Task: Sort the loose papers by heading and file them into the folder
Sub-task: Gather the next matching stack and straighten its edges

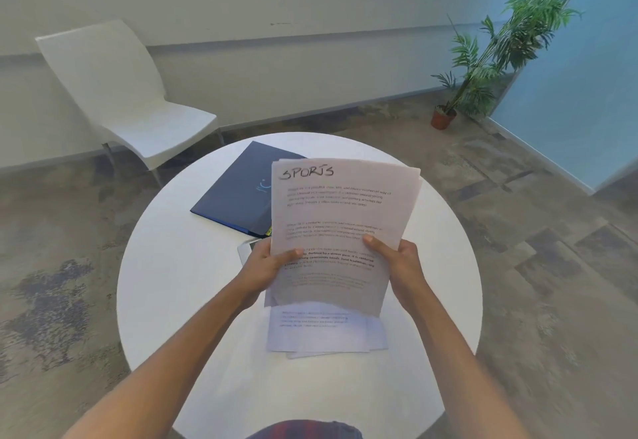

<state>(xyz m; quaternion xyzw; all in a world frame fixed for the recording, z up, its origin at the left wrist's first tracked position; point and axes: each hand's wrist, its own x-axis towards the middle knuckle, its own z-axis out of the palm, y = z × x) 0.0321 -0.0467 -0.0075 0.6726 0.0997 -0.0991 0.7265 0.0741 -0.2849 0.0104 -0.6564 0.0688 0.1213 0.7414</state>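
Nearest the camera: dark checked fabric at the bottom edge, at the near rim of the round white table. Just beyond it, flat on the table: loose printed papers, at least two sheets, fanned unevenly, edges misaligned. Above these, raised and tilted toward the camera: held sheaf of papers, several sheets, exact count not determinable, top sheet headed "SPORTS" in handwriting, long axis running near to far. Left hand gripping the sheaf's left edge, thumb on the printed face, fingers behind. Right hand gripping the right edge in the same way, thumb on the face. Both hands at equal height, low on the sheaf, neither released nor clenched empty. Small pale flat object, partly hidden behind the left hand, identity not determinable. Farther and to the left: one dark blue folder, closed, flat on the table, partly covered from view by the sheaf. Governing relation for filing: folder far and left of the hands, left hand nearer to it, sheaf axis roughly in line with the folder's long side. Beyond the table: one white chair far left, one potted plant far right.
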